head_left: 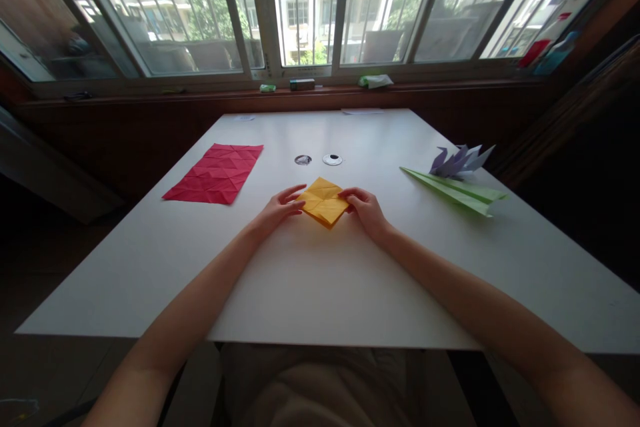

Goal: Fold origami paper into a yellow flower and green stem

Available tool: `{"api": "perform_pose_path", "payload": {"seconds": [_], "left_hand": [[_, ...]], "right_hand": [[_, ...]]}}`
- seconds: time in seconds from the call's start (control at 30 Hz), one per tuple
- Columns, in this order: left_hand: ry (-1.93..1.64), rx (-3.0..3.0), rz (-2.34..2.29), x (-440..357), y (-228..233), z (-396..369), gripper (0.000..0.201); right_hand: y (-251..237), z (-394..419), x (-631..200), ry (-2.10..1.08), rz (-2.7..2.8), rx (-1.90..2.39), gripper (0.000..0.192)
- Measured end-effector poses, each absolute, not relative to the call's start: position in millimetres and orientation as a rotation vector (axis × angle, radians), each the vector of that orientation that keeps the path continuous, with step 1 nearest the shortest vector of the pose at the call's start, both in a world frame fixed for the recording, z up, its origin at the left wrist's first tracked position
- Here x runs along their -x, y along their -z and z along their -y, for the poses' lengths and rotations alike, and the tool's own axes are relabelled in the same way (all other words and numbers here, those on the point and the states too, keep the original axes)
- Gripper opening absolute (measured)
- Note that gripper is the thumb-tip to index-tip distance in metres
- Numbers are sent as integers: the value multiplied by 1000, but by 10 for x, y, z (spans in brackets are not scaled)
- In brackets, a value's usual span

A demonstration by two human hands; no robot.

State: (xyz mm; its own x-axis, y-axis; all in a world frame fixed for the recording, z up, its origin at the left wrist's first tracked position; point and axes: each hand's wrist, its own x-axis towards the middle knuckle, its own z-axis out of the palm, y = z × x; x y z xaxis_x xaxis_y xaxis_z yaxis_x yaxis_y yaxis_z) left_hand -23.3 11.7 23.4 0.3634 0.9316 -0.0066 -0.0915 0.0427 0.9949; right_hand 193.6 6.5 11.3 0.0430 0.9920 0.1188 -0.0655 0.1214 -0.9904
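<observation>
yellow folded paper (pixel 324 201), mid table (pixel 320 293); left hand (pixel 278 208) fingers spread on its left edge; right hand (pixel 367 208) curled, pinching its right edge.

Head cam, single view: looks fwd/down over white table (pixel 320 280), close, facing window (pixel 310 7).
</observation>
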Motion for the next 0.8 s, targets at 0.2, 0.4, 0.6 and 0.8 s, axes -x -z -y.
{"api": "perform_pose_path", "payload": {"seconds": [0.2,0.4,0.6,0.8], "left_hand": [[-921,-1328,-862,204,-226,-78,46],[-975,-1293,-857,190,-229,-62,47],[-1052,-1210,-851,174,-190,-93,43],[-1107,-1174,-841,158,-119,-150,33]], "right_hand": [[-125,-39,-1937,-1163,1161,1093,15],[-167,13,-1956,-1217,1265,1028,25],[-213,47,-1935,-1236,1305,1014,35],[-205,43,-1931,-1203,1355,1049,33]]}}
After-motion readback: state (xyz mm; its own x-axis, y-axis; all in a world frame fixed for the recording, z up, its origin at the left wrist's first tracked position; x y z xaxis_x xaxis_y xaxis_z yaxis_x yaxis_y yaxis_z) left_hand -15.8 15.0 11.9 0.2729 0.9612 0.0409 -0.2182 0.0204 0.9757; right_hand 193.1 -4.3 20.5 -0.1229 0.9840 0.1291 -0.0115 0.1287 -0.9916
